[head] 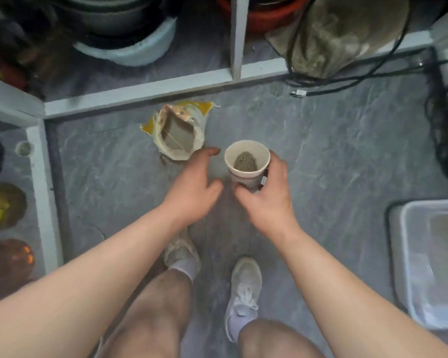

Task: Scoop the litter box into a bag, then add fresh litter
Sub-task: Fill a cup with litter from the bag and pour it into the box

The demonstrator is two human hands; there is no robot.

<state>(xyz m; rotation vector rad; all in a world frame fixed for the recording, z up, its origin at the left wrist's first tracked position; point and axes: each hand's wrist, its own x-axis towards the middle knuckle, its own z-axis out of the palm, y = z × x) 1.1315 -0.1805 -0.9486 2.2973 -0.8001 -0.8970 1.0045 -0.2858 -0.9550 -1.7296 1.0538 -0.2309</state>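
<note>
Holding white paper cup (246, 164) of grey litter, right hand (265, 200) grasps it; left hand (194, 187) released. Keep cup level toward translucent plastic litter box (409, 254), right of cup.

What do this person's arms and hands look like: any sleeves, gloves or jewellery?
Both arms are bare along all that shows, with no sleeves in view. The left hand and the right hand wear no gloves, and no rings, watch or bands show on the fingers or wrists.
</note>
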